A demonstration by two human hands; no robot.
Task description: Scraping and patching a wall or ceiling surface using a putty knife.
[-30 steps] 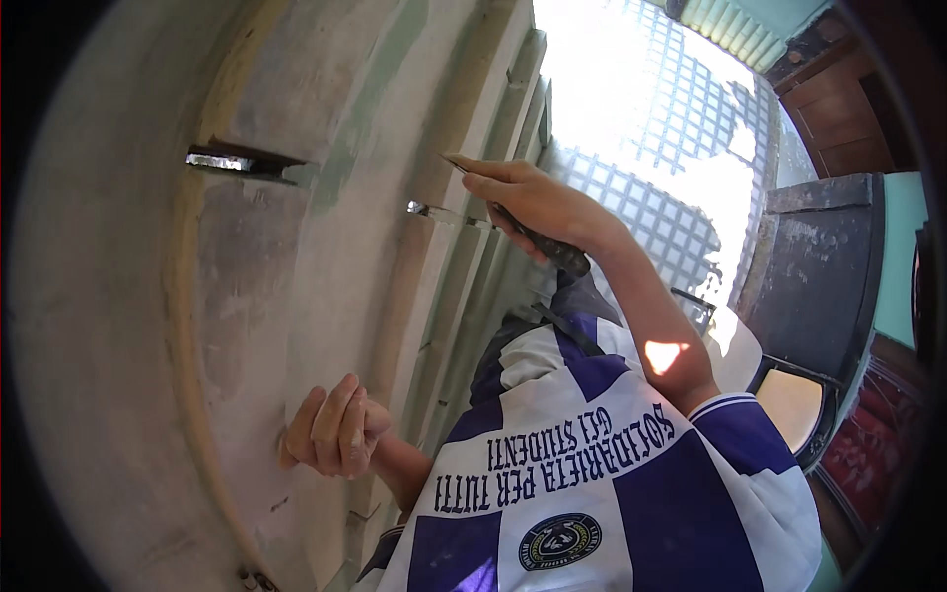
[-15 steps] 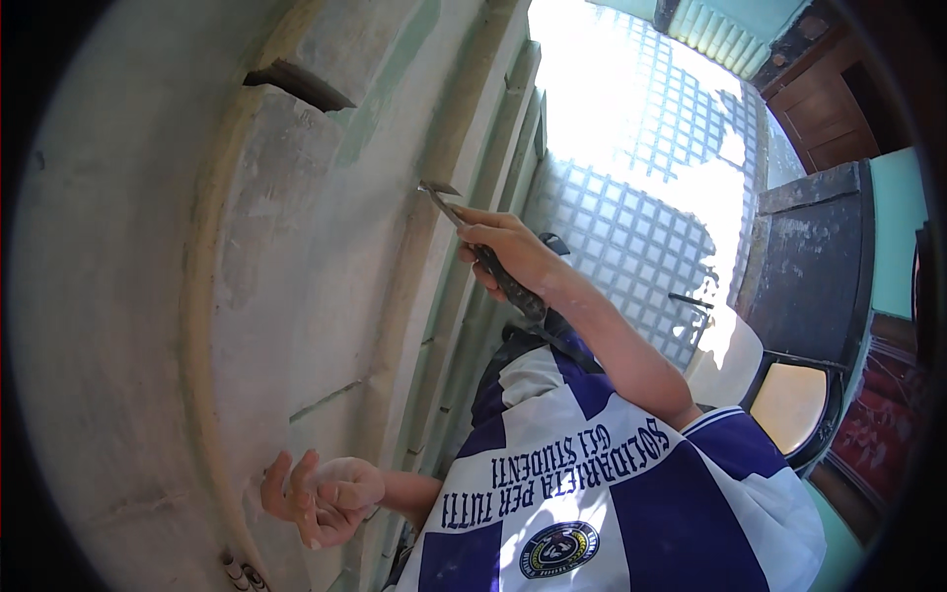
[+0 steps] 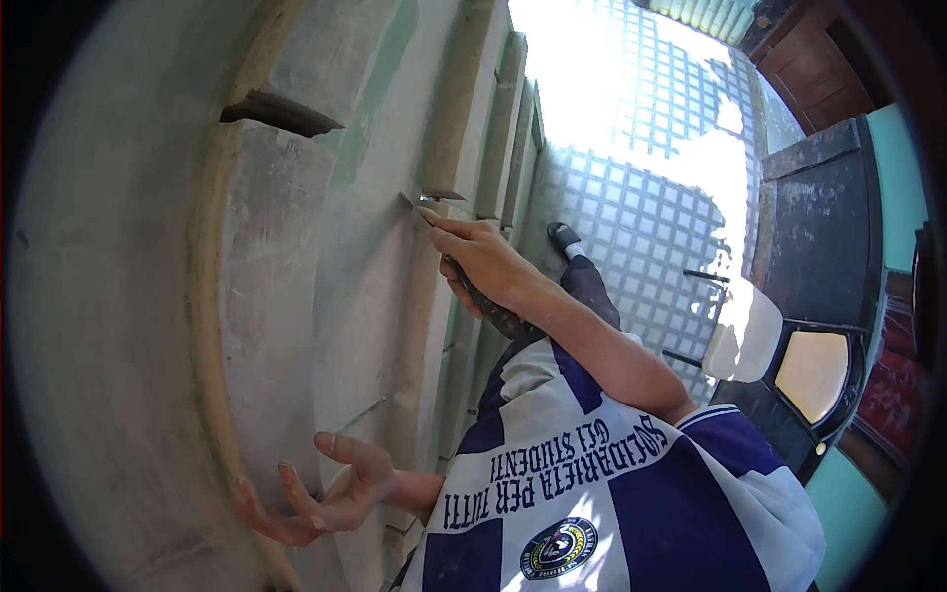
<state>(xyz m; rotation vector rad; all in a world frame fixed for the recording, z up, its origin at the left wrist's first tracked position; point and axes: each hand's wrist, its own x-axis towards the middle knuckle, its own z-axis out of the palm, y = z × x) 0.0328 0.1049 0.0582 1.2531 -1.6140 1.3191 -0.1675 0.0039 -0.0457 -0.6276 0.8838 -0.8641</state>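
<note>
My right hand [image 3: 478, 259] is closed round the dark handle of a scraper [image 3: 491, 304], a hand tool with a thin metal blade. Its blade reaches a gap in the pale moulded ledge [image 3: 449, 148] that steps out from the wall. Whether the blade touches the gap's edge is hard to make out. Lower down on the left, my left hand [image 3: 335, 498] holds nothing, its fingers spread beside the grey wall band [image 3: 266, 257].
A dark notch [image 3: 281, 113] cuts the wall band farther up. Sunlit floor tiles [image 3: 631, 217] lie to the right, with a white chair [image 3: 745, 335], a dark cabinet [image 3: 814, 237] and a brown wooden door [image 3: 814, 74] beyond.
The scraper's blade has swung left and slightly down to the ledge's gap. My left hand has turned and spread its fingers wider. My foot has come into view on the tiles.
</note>
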